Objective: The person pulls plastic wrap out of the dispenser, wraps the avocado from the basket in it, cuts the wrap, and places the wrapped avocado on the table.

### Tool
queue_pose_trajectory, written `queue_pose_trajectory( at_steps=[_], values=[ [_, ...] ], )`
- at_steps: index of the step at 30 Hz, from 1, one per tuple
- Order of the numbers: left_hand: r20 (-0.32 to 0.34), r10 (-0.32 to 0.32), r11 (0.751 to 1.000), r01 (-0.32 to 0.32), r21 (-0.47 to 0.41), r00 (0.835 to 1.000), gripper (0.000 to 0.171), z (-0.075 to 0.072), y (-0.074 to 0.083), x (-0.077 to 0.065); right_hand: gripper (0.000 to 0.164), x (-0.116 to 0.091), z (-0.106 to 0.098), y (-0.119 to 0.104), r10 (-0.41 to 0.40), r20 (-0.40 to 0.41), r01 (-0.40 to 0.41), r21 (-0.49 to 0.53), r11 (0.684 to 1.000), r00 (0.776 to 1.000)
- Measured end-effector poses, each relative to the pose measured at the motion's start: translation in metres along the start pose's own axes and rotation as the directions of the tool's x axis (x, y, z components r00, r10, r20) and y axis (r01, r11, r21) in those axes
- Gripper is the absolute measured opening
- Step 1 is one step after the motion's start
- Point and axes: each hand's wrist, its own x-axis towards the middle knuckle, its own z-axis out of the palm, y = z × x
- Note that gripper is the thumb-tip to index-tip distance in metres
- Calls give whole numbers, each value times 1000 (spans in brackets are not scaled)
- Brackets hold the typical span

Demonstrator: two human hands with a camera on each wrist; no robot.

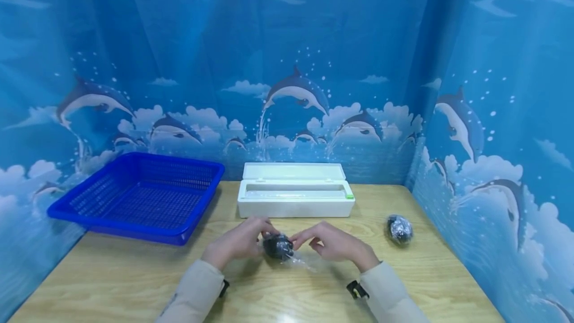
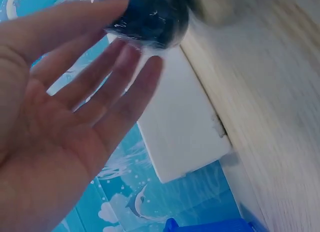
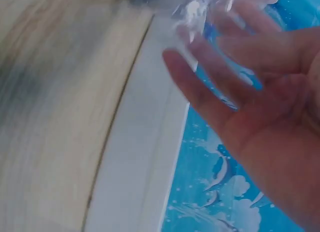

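Note:
A dark, glossy round object (image 1: 278, 247), partly covered in clear plastic film (image 1: 297, 261), is between the two hands near the middle of the table. My left hand (image 1: 244, 239) grips it from the left, thumb on the near side and fingers behind, as the left wrist view shows. On the other side, my right hand (image 1: 329, 243) pinches the film at the object's edge with thumb and index finger. Crinkled film (image 3: 195, 12) shines at those fingertips in the right wrist view, while the other fingers stay loosely bent. What the dark object is cannot be made out.
Behind the hands stands a long white box (image 1: 296, 208) with its lid raised and clear film in its slot. A blue plastic basket (image 1: 188, 228) sits at the back left. To the right lies another dark, film-wrapped object (image 1: 399, 230). Dolphin-printed sheets surround the wooden table (image 1: 134, 273).

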Motion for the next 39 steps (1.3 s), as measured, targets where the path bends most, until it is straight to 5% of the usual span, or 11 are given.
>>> queue_pose_trajectory(
  at_steps=[7, 14, 20, 29, 33, 39],
  values=[
    [82, 5, 1000, -6, 11, 997, 74, -3, 5, -4, 76, 2, 10, 6, -1, 66, -11, 180, 984, 998],
    [118, -62, 992, 74, -99, 991, 111, 0, -2, -5, 71, 8, 22, 4, 42, 37, -47, 137, 989, 998],
    [88, -31, 960, 54, -273, 996, 72, -1, -10, -4, 62, 9, 24, 1, 63, 1, -63, 117, 991, 998],
    [90, 67, 926, -29, -376, 994, 10, -3, -13, -2, 48, 15, 35, -2, 65, -105, -59, 64, 996, 992],
    [88, 64, 930, -27, -366, 994, 3, -4, -12, -1, 26, 19, 39, -7, 45, -175, -34, 66, 997, 984],
    [90, -3, 945, 32, -325, 996, 24, -5, -10, -1, 18, 21, 39, -9, 87, -245, -68, 86, 994, 966]
  ],
)
